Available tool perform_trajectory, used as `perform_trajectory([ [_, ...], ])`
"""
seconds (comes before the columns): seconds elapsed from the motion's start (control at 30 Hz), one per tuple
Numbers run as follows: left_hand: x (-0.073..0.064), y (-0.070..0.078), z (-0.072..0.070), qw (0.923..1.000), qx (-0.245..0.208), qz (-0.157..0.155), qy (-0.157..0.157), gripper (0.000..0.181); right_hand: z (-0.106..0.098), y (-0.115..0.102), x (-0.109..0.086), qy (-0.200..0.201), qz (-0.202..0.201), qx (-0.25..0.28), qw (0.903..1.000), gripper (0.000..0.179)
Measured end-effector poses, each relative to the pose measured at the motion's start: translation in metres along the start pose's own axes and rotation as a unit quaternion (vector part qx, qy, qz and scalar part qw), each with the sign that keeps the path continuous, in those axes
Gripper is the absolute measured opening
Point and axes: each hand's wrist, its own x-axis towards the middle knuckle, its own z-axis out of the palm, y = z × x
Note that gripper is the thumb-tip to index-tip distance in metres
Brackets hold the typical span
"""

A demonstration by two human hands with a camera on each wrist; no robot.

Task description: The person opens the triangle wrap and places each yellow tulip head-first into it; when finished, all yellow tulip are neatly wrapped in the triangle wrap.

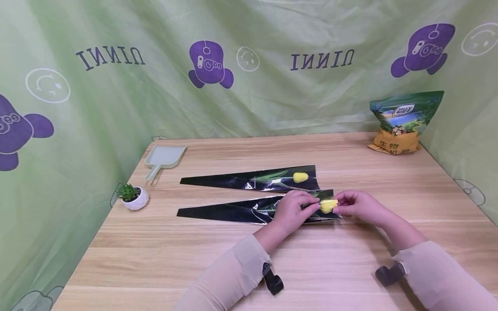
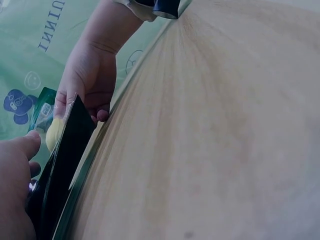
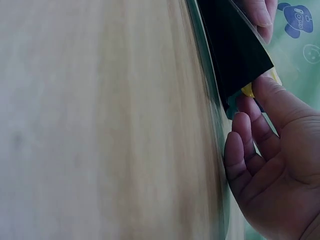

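Observation:
A yellow tulip (image 1: 329,206) lies in the wide end of a black, clear-fronted flower sleeve (image 1: 218,211) on the table. My left hand (image 1: 289,212) reaches over this sleeve, thumb and forefinger pinching it just below the bloom. With thumb and fingertips my right hand (image 1: 359,208) pinches the bloom at the sleeve's mouth. In the right wrist view, the sleeve's dark back (image 3: 237,45) hides most of the bloom. Just behind lies a second sleeve (image 1: 218,180) holding another yellow tulip (image 1: 300,177), with neither hand on it.
A pale green dustpan (image 1: 167,156) lies at the back left, with a small succulent in a white pot (image 1: 136,199) nearer me. At the back right stands a green and orange bag (image 1: 404,123). A printed green curtain (image 1: 268,103) surrounds the wooden table (image 1: 155,263).

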Motion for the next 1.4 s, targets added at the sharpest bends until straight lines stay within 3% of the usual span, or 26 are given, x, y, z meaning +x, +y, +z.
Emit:
perform_trajectory([
  [0.47,0.0,0.001,0.0,0.9999,-0.011,0.003,-0.001,0.022,0.014,-0.011,0.009,-0.005,-0.009,-0.043,0.999,0.036],
  [0.87,0.001,0.001,0.002,1.0,0.005,0.001,-0.004,0.021,0.023,-0.012,0.016,-0.004,-0.058,-0.079,0.9952,0.02],
  [1.07,0.001,0.0,0.002,0.9999,0.008,-0.002,-0.007,0.022,0.027,-0.015,0.017,-0.007,-0.073,-0.084,0.9937,0.021],
  [1.4,0.001,0.0,0.003,0.9995,0.026,-0.006,-0.016,0.024,0.017,-0.012,0.011,-0.011,-0.031,-0.06,0.9976,0.032],
])
